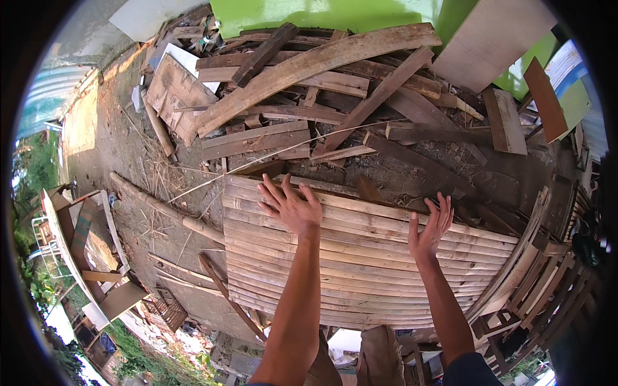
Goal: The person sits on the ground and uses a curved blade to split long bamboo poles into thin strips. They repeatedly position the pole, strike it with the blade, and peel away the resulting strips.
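A slatted bamboo platform [380, 260] spreads out in front of me, its pale strips running left to right. Over its far part is my left hand [293, 204], palm down with the fingers spread and nothing held. My right hand [432, 228] is farther right, near the same far edge, fingers stretched out and thumb apart, also holding nothing. Whether either palm rests on the slats or hovers just above them, I cannot tell. Just past the far edge, a short dark wood piece [369, 189] sticks up between the hands.
Beyond the platform lies a heap of old planks, with a long curved board [315, 71] on top. A green panel [335, 16] stands behind it. Left of the platform, a bamboo pole [158, 204] lies on the dirt ground. Wooden slatted furniture [541, 293] stands at the right.
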The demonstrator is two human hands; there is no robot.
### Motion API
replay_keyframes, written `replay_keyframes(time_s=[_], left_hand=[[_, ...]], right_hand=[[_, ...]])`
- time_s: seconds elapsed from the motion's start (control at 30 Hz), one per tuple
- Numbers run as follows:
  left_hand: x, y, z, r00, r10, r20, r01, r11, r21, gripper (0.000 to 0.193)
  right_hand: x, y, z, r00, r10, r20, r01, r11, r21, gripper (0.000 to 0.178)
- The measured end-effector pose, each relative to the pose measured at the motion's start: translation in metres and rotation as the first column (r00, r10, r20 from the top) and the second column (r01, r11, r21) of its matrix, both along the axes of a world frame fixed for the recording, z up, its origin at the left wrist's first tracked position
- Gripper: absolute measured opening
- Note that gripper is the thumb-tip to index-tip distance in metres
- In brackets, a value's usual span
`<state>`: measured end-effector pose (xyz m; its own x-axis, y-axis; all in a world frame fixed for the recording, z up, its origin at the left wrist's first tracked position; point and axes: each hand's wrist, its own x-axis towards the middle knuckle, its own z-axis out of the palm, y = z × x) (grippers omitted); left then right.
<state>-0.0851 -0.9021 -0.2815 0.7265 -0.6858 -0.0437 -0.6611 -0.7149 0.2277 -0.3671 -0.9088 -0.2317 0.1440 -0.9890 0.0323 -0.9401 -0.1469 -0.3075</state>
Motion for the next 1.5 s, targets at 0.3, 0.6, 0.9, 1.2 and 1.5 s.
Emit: replay_keyframes(time_s=[0.3, 0.6, 0.9, 1.2, 1.5], left_hand=[[-0.002, -0.004, 0.001, 1.000, -0.017, -0.015, 0.017, 0.999, -0.030, 0.039], [0.002, -0.003, 0.003, 0.996, -0.072, -0.043, 0.074, 0.997, 0.029, 0.032], [0.005, -0.001, 0.003, 0.995, -0.083, -0.053, 0.085, 0.996, 0.041, 0.028], [0.003, -0.004, 0.002, 0.997, -0.063, -0.050, 0.065, 0.997, 0.042, 0.027], [0.003, -0.007, 0.004, 0.996, -0.087, -0.038, 0.088, 0.996, 0.033, 0.030]], right_hand=[[0.083, -0.150, -0.187, 0.892, 0.380, 0.245, -0.414, 0.468, 0.781, 0.047], [0.115, -0.144, -0.314, 0.632, 0.769, -0.095, -0.558, 0.537, 0.632, 0.065], [0.149, -0.147, -0.343, 0.567, 0.788, -0.241, -0.390, 0.514, 0.763, 0.039], [0.145, -0.168, -0.316, 0.659, 0.744, -0.109, -0.407, 0.475, 0.780, 0.027], [0.150, -0.201, -0.231, 0.818, 0.570, 0.080, -0.501, 0.636, 0.587, 0.044]])
